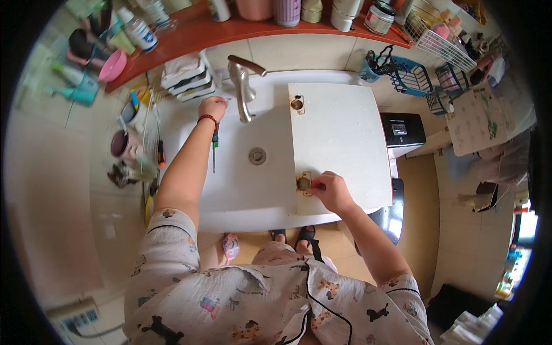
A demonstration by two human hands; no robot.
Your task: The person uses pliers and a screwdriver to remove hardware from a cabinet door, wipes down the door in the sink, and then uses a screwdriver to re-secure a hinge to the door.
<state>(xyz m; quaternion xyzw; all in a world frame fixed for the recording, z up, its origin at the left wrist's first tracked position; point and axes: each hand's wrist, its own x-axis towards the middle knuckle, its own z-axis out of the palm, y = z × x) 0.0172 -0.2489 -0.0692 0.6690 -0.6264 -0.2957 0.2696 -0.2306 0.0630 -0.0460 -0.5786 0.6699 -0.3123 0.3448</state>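
A white cabinet door panel (342, 144) lies across the right part of the white sink (241, 190). Along its left edge are two round, rust-stained hinge recesses, one far (296, 104) and one near (303, 183). My right hand (332, 191) has its fingers pinched at the near recess; anything between them is too small to make out. My left hand (213, 107) is curled at the sink's back left, beside the tap (242, 86), its fingertips hidden. Under that wrist a green-handled screwdriver (215, 141) points toward me, its handle end covered.
A red shelf (190, 38) with bottles and jars runs along the back wall. Left of the sink, a wire rack (150, 135) holds cups and tools. Blue baskets (411, 76) hang at the back right. A black box-shaped thing (404, 129) stands right of the panel.
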